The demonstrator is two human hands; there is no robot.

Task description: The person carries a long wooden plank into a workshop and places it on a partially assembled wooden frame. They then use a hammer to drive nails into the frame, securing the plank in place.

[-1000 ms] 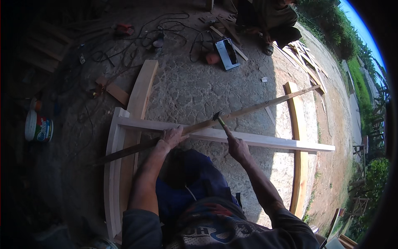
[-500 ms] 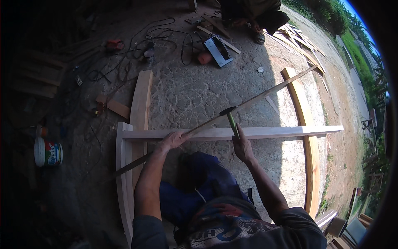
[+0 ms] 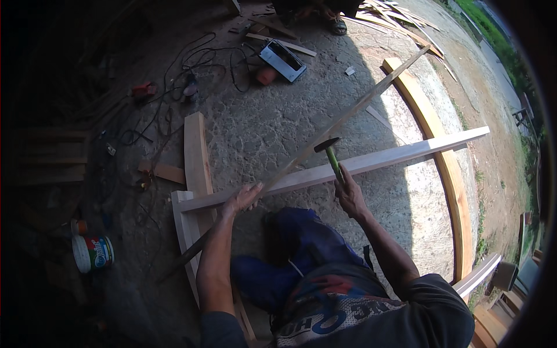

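Note:
My left hand (image 3: 243, 198) is closed around a long thin wooden strip (image 3: 374, 93), which runs slantwise from the lower left to the far right. In my right hand (image 3: 350, 196) is a hammer (image 3: 331, 155) with a green handle and dark head, held up close beside the strip. Beneath both lies a pale squared beam (image 3: 400, 154), crossing over two timbers. Its left end meets a pale upright-edged piece (image 3: 184, 229) near the left timber (image 3: 198, 152); its right end passes over the right timber (image 3: 426, 119). The strip's lower end is in shadow past my left forearm.
A white paint bucket (image 3: 93, 254) stands at the left. Cables (image 3: 188, 58), a red tool (image 3: 143, 90) and a silver boxy machine (image 3: 282, 60) lie farther off. Another person's sandalled foot (image 3: 338, 26) shows at the top, near scrap wood (image 3: 400, 26).
The view has turned, so the beam now slopes up to the right. The strip is angled more steeply in view. Both hands keep their holds, and the hammer stays near the strip.

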